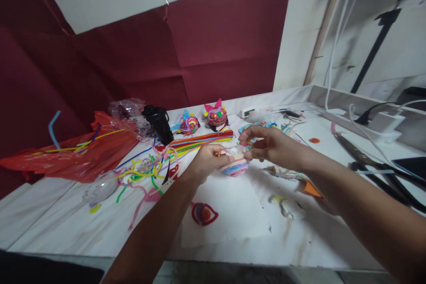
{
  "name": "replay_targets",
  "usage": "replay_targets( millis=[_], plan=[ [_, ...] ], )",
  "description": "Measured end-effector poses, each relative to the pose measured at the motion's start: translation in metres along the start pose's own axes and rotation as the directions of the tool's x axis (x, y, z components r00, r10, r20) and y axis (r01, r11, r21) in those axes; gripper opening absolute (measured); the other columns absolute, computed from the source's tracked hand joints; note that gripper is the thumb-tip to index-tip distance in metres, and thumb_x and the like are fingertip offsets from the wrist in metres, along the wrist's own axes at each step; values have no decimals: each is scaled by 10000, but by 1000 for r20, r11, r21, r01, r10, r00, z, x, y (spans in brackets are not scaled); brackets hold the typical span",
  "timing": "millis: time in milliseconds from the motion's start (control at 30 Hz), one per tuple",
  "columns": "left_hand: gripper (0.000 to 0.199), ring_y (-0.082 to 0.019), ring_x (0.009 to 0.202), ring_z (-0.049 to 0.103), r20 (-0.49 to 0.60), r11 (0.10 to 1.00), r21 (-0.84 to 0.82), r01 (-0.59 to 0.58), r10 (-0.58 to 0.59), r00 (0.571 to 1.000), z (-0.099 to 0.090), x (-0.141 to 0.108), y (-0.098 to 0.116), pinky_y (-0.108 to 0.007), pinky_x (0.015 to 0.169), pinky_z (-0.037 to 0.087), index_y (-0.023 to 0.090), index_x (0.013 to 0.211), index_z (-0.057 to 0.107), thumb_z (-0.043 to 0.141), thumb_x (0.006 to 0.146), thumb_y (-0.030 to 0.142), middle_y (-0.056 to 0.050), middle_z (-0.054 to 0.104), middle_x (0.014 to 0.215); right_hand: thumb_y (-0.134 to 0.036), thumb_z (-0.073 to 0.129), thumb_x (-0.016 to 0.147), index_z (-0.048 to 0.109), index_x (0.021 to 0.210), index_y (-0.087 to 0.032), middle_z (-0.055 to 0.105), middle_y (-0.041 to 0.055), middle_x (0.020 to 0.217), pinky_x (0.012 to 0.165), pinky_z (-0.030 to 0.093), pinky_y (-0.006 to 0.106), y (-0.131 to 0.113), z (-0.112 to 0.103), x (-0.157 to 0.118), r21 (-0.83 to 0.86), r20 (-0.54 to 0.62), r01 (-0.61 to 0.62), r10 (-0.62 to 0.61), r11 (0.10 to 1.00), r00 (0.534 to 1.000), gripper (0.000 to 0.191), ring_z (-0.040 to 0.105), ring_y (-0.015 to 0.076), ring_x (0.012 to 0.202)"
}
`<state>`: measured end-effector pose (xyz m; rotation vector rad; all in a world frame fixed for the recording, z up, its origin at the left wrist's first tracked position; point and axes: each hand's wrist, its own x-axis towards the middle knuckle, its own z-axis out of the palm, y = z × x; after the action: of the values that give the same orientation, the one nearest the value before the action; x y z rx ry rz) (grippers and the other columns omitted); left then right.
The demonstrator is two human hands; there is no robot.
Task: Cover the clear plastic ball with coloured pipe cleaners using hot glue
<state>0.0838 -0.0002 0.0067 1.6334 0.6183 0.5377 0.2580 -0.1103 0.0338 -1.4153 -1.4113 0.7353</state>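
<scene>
Between my hands is a small rounded craft piece (234,169) wrapped in pink, white and blue fuzzy stripes, with clear plastic showing at its top. My left hand (209,159) is closed on its left side, thumb along the upper edge. On the right edge my right hand (270,144) pinches it with thumb and fingertips. Beneath it lies a sheet of white paper (233,217). A red-outlined eye shape (204,214) with an orange centre rests on that sheet. What the right fingers touch behind the piece is partly hidden.
Behind stand two decorated figures, one blue-eared (189,125), one pink-eared (217,116). Pipe cleaners (196,141), a black bottle (159,123) and a red plastic bag (109,151) fill the left. Rightward are a glue gun (288,174), large scissors (369,159) and a power strip (359,126).
</scene>
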Motion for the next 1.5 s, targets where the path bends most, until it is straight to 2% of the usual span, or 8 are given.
replay_targets(
  millis=[167, 300, 467, 600, 967, 1267, 1367, 1500],
  plan=[
    [309, -62, 461, 409, -93, 993, -116, -8, -3, 996, 3, 0, -8, -209, 488, 301, 126, 593, 608, 803, 519, 354, 44, 521, 506, -328, 635, 778, 619, 953, -211, 689, 55, 858, 657, 489, 369, 13, -6, -14, -309, -123, 163, -209, 937, 970, 211, 647, 226, 755],
    [288, -71, 463, 427, -154, 982, -188, -10, -19, 988, 2, 1, -14, -218, 496, 322, 130, 588, 633, 812, 508, 340, 33, 550, 512, -283, 564, 877, 634, 954, -208, 689, 79, 938, 743, 502, 393, 17, -2, -35, -578, -259, 247, -462, 778, 848, 128, 659, 246, 876],
    [247, -96, 509, 474, -147, 974, -211, -85, 54, 988, -2, 1, -24, -235, 540, 367, 133, 616, 664, 814, 552, 319, 24, 562, 522, -279, 560, 918, 622, 1086, -201, 683, 93, 1008, 783, 523, 381, 21, 9, -57, -724, -204, 279, -582, 631, 787, 195, 660, 252, 948],
    [241, -95, 514, 471, -134, 961, -259, -95, 62, 989, -3, -2, -27, -239, 556, 373, 132, 657, 688, 807, 578, 325, 19, 580, 539, -219, 569, 916, 618, 1019, -172, 654, 95, 941, 752, 508, 355, 24, 21, -77, -809, -197, 245, -639, 534, 743, 124, 638, 228, 868],
    [240, -74, 512, 442, -68, 931, -350, -102, 83, 994, 1, -3, -30, -238, 572, 339, 131, 681, 682, 813, 621, 323, 27, 586, 569, -280, 498, 951, 612, 1011, -214, 687, 84, 965, 752, 539, 372, 56, 27, -96, -784, -196, 208, -551, 585, 811, 145, 675, 230, 888],
    [341, -123, 617, 553, -49, 893, -445, -67, 50, 998, 3, -3, -28, -271, 678, 422, 128, 703, 692, 853, 592, 407, -15, 655, 641, -186, 492, 888, 695, 940, -184, 713, 119, 934, 714, 570, 450, 85, 22, -110, -893, 2, 164, -361, 418, 933, 210, 686, 279, 820],
    [347, -134, 647, 575, -60, 876, -479, -52, 26, 998, 3, -2, -29, -276, 705, 432, 121, 700, 692, 858, 588, 404, -25, 666, 651, -239, 501, 898, 706, 924, -199, 722, 106, 919, 736, 577, 478, 90, 21, -113, -908, 67, 207, -362, 365, 930, 210, 686, 274, 802],
    [349, -160, 701, 616, -72, 868, -495, -52, 19, 997, 2, -1, -29, -295, 757, 455, 113, 725, 700, 862, 588, 390, -35, 678, 666, -308, 424, 940, 705, 903, -212, 737, 107, 908, 651, 592, 435, 95, 12, -124, -941, 91, 233, -478, 247, 874, 300, 698, 292, 835]
  ],
)
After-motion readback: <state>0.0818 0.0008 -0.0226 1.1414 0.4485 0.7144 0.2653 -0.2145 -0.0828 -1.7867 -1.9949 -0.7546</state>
